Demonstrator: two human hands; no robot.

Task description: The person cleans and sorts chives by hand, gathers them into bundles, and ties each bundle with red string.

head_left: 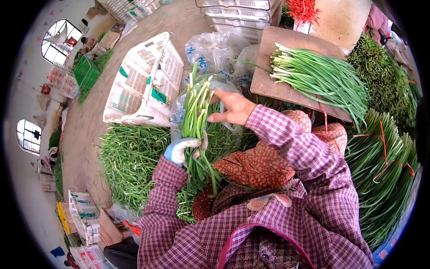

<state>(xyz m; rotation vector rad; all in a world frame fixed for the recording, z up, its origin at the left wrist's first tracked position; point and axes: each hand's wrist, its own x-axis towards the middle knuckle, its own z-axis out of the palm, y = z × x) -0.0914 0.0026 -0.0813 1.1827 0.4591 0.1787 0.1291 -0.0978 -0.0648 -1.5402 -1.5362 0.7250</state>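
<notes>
My left hand (181, 150), in a white and blue glove, is wrapped round the lower part of a bunch of garlic chives (193, 112). The pale stem ends point up and away from me, and the green leaves hang down toward my lap. My right hand (235, 107) is bare and sits just right of the stems, thumb and fingers apart; its fingertips are at the bunch's edge, and whether they touch it I cannot tell. A larger heap of garlic chives (318, 83) lies on a brown board (264, 49) to the right, pale ends to the left.
Loose green leaves (125, 157) cover the ground at left. Beyond them a white plastic crate (134, 78) stands tilted beside clear plastic bags (215, 49). Tied bundles of greens (376, 179) lie at right, near red ties (302, 11). A green crate (86, 71) is farther off.
</notes>
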